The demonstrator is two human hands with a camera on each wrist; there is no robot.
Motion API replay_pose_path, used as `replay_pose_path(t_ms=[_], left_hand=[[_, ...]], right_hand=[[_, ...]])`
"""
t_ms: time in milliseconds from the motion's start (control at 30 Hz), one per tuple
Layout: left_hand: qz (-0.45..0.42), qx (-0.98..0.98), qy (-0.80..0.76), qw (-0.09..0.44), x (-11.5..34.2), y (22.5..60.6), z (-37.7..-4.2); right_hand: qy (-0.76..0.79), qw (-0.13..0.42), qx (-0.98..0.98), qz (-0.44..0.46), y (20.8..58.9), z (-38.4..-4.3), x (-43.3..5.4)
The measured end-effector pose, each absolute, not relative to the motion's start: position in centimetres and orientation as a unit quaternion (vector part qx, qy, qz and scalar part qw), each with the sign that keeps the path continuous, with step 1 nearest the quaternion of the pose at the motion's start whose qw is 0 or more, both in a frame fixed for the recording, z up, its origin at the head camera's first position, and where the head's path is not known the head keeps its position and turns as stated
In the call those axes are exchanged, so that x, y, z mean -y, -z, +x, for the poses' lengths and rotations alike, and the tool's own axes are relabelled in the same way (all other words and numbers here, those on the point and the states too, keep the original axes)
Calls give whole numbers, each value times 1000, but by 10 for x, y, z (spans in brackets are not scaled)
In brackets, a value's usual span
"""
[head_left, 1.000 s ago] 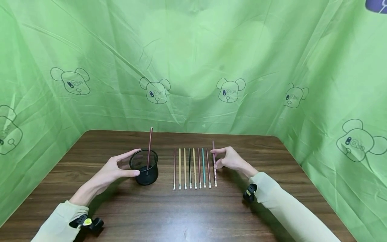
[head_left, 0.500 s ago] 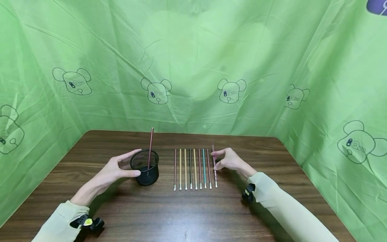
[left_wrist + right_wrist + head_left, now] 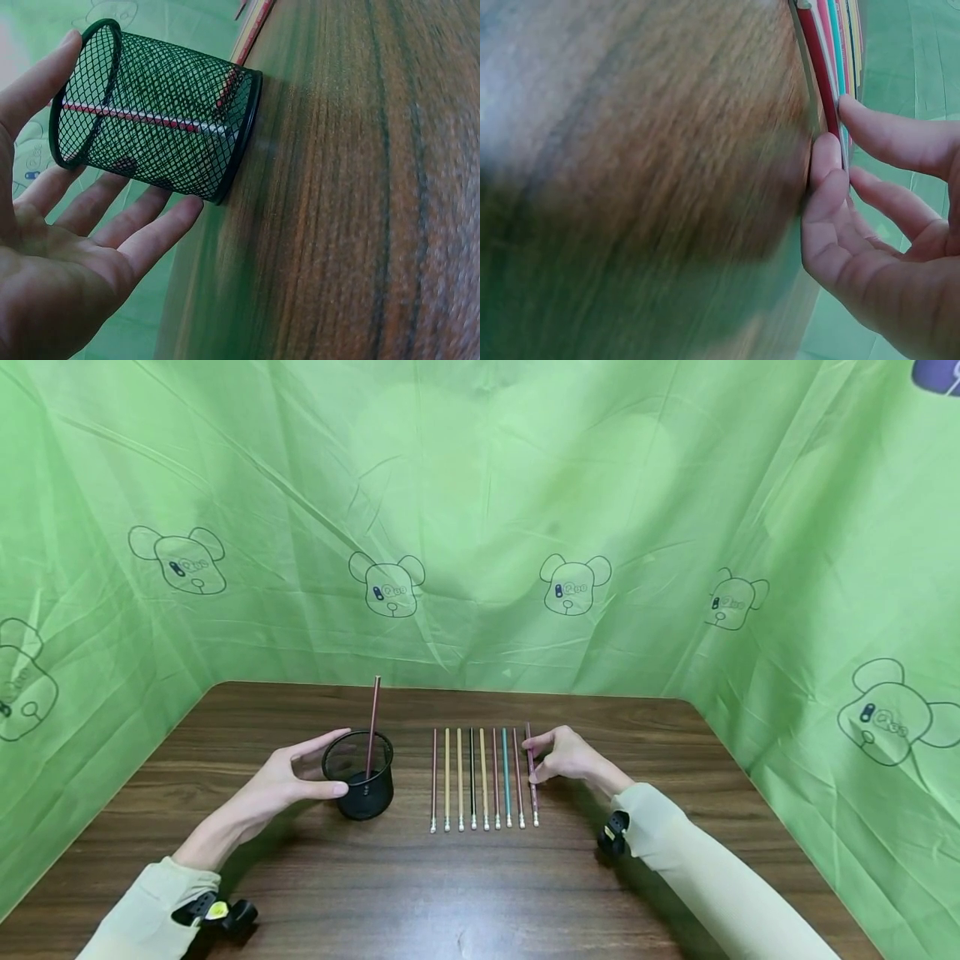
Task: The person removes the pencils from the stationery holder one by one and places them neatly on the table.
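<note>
A black mesh pencil cup (image 3: 365, 797) stands on the wooden table, one reddish pencil (image 3: 373, 714) leaning upright inside it. My left hand (image 3: 288, 779) holds the cup from its left side; in the left wrist view the thumb lies at the rim and the fingers spread along the mesh. To the right, several pencils (image 3: 483, 777) lie side by side in a row, eraser ends toward me. At the row's right end, my right hand (image 3: 570, 756) pinches a pinkish-purple pencil (image 3: 534, 797) between thumb and fingers. That pencil looks red (image 3: 819, 64) in the right wrist view.
The brown wooden table (image 3: 480, 893) extends in front of the row and on both sides. Green fabric (image 3: 480, 527) printed with bear outlines hangs behind and beside it. A wrist camera (image 3: 238, 917) sits at the left cuff, another wrist device (image 3: 615, 833) at the right.
The pencil in my right hand has shifted slightly toward me, its far end now nearly level with the others. The left hand and the cup stay in place.
</note>
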State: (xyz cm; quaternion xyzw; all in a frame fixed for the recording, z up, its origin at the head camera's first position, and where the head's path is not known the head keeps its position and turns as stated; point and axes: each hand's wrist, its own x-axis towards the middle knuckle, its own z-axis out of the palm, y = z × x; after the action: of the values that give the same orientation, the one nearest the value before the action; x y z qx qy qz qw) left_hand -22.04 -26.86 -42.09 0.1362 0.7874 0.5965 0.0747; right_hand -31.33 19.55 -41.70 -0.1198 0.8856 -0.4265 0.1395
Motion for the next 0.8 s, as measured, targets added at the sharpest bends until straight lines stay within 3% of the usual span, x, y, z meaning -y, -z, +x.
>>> replay_pose_path(t_ms=[800], left_hand=[[133, -794, -589, 74, 268, 419, -219]], right_hand=[[384, 149, -903, -124, 415, -317, -190]])
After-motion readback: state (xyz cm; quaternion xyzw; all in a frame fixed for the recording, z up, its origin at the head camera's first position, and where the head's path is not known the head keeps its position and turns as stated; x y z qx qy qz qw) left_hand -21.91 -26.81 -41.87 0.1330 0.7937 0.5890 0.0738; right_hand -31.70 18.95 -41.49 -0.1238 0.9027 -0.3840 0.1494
